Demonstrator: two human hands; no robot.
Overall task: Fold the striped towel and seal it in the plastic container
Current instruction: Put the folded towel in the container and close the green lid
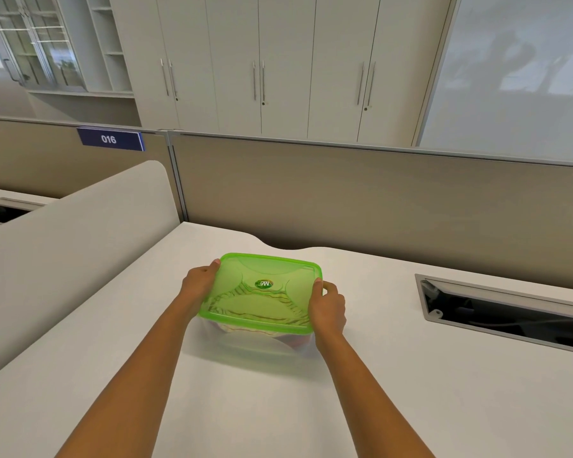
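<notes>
A clear plastic container (245,348) stands on the white desk (278,408), in the middle of the view. Its translucent green lid (262,304) lies on top of it, with a small round sticker at its centre. The striped towel (245,310) lies inside and shows as wavy stripes through the lid and wall. My left hand (197,280) grips the lid's left edge, thumb on top near the far left corner. My right hand (328,307) grips the lid's right edge, thumb on the rim.
A cable slot (503,312) with an open metal flap is set into the desk at the right. A beige partition (377,193) runs along the desk's back edge, and a rounded divider (63,242) rises on the left. Cabinets stand behind.
</notes>
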